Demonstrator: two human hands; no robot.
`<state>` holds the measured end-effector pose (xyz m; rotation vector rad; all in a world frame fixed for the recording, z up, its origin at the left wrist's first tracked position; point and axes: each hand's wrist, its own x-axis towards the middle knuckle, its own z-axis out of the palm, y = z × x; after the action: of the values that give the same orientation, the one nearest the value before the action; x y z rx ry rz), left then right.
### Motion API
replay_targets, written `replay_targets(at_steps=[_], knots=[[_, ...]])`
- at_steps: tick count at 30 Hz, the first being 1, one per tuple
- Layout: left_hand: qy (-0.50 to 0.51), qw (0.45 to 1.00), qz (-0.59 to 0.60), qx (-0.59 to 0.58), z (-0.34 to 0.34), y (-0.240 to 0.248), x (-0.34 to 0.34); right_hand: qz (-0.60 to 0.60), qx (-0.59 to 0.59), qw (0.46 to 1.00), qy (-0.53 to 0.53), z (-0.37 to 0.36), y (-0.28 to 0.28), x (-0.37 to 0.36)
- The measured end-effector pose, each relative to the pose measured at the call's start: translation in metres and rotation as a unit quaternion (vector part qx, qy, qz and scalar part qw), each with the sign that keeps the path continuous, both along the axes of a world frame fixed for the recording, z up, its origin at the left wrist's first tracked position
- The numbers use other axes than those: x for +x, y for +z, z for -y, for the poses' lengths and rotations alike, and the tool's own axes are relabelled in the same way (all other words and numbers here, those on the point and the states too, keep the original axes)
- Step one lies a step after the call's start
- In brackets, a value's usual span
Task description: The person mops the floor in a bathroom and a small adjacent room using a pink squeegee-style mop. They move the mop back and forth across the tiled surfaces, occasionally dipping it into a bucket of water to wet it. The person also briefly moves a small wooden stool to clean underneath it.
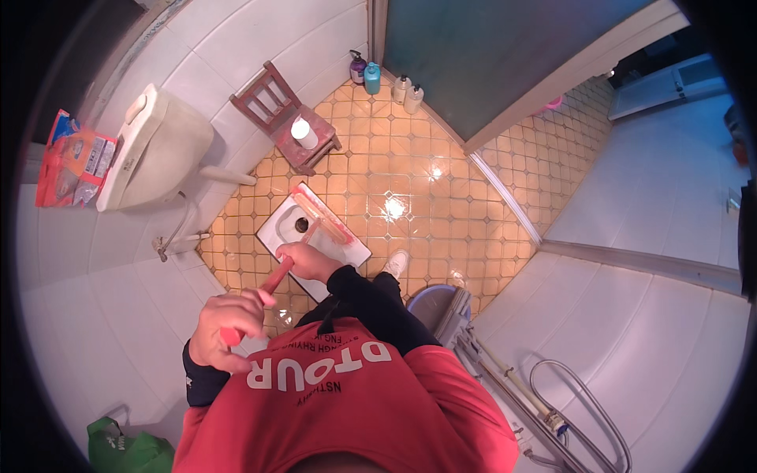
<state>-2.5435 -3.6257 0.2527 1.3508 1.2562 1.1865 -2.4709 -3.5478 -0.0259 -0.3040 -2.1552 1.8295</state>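
A red stick-like handle (276, 277) slants down from my body toward the squat toilet (359, 254) in the floor. My left hand (225, 323) is curled loosely round its upper end, whose tip shows under the palm. Lower down, my right hand (309, 262) is closed round the same handle, above the toilet. The far end of the tool is pale and blurred over the pan, so its kind cannot be told. Reddish marks lie along the toilet's ribbed foot strip. The dark drain hole (301, 225) shows beside the strip.
A small wooden chair (303, 130) holds a white bottle (303, 132). Several pump bottles (372, 77) stand by the door (489, 63). A washbasin (162, 150) hangs on the left wall. At right are a basin (432, 306) and pipes with a hose (568, 378). The tiled floor shines.
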Motion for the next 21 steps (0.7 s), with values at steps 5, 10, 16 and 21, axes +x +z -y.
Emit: replay_targets(at_steps=[5, 10, 16, 21], knots=[[-0.121, 0.976, 0.149, 0.102, -0.003, 0.001, -0.004, 0.048, 0.105, 0.991, -0.066, -0.016, 0.043, 0.044], [-0.119, 0.982, 0.132, 0.067, -0.026, -0.042, 0.013, 0.169, 0.219, 0.929, -0.246, -0.044, -0.004, 0.126], [-0.143, 0.979, 0.146, 0.013, -0.039, -0.202, 0.109, 0.368, 0.227, 0.831, -0.348, -0.047, -0.095, 0.261], [-0.052, 0.981, 0.181, -0.038, -0.010, -0.221, 0.106, 0.419, 0.193, 0.848, -0.260, -0.050, -0.122, 0.254]])
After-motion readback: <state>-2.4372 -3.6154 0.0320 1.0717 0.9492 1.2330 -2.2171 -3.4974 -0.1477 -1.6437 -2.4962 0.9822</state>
